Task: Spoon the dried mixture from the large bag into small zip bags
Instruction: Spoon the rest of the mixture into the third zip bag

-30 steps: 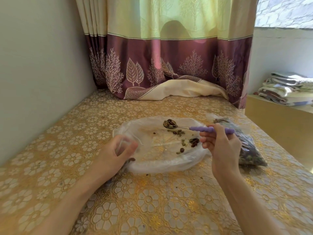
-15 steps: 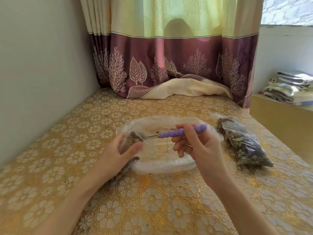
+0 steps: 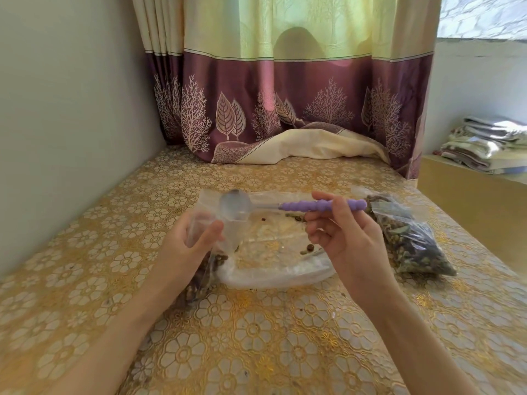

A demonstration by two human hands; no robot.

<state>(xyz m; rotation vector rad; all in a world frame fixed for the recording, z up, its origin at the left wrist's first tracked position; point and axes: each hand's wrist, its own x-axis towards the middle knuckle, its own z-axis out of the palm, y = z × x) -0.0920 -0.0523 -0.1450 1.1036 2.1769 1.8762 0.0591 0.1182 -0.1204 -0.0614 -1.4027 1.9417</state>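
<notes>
Right hand (image 3: 346,238) pinches spoon (image 3: 285,206), handle level, bowl left over zip bag (image 3: 205,246) mouth gripped by left hand (image 3: 185,249)

The large bag (image 3: 273,252) lies flat in the middle of the desk (image 3: 256,337), a few bits of dried mixture (image 3: 309,248) scattered on it. Just left of the large bag, the left hand (image 3: 185,246) holds a small zip bag (image 3: 205,260) that hangs to the desk. Above the large bag, the right hand (image 3: 348,240) holds the spoon (image 3: 285,207), bowl toward the small zip bag's mouth. Touching the large bag's right edge lies a filled bag (image 3: 410,238). Behind the large bag, a curtain (image 3: 285,95) reaches the desk. Far right of the large bag, folded cloths (image 3: 484,143) sit on a ledge (image 3: 470,195).
</notes>
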